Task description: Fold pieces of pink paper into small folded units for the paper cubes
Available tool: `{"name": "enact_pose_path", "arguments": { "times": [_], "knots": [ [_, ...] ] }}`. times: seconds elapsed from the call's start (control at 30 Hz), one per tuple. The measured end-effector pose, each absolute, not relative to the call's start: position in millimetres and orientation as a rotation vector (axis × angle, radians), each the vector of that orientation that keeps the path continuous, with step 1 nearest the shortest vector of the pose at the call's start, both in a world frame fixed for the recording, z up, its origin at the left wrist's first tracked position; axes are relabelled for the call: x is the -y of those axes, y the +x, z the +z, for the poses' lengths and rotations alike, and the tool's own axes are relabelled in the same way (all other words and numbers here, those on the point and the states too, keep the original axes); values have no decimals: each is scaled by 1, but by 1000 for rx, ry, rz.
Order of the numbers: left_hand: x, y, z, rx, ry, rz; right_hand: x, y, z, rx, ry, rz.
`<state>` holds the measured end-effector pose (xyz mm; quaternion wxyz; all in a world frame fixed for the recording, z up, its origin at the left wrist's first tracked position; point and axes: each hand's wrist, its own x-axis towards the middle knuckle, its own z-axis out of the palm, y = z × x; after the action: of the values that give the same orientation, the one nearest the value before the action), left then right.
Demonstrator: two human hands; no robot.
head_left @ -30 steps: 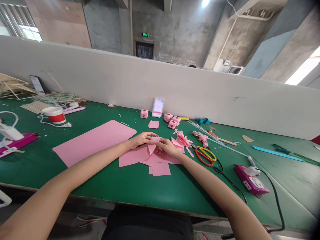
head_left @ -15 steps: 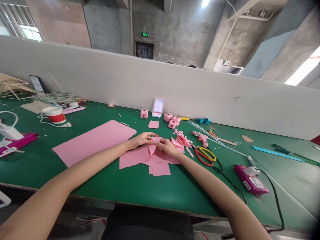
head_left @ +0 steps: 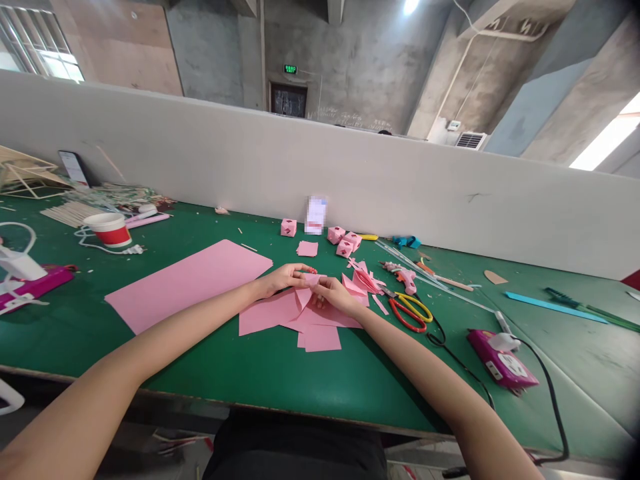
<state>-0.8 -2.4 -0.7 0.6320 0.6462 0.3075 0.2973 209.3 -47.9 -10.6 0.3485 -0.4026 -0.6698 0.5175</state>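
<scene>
Right grip (head_left: 334,293) on paper (head_left: 302,301) — EXIT sign (head_left: 290,69)

A table (head_left: 280,383) with a partition (head_left: 400,177) behind it.
A paper piece (head_left: 303,298) is between the left hand (head_left: 286,279) and the right hand (head_left: 334,293), over loose papers (head_left: 323,340). Left lies a large sheet (head_left: 200,280); right, scissors (head_left: 394,298) and a glue gun (head_left: 408,279), with a power strip (head_left: 505,367) farther right. Behind, paper squares (head_left: 307,249) lie before a phone (head_left: 316,215), between paper cubes (head_left: 289,228).

Looks like a craft workshop: cut paper (head_left: 323,339), scissors (head_left: 395,296) and glue gun (head_left: 408,280) on the counter (head_left: 210,373), bare concrete wall (head_left: 360,60) beyond.
</scene>
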Motion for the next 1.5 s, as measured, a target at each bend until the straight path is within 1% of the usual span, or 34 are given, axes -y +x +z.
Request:
{"name": "enact_pose_path", "arguments": {
  "times": [1.5],
  "knots": [
    [1, -1, -2, -698, 1447, 699, 51, 208, -7, 1742, -1016, 1353]
  ]
}}
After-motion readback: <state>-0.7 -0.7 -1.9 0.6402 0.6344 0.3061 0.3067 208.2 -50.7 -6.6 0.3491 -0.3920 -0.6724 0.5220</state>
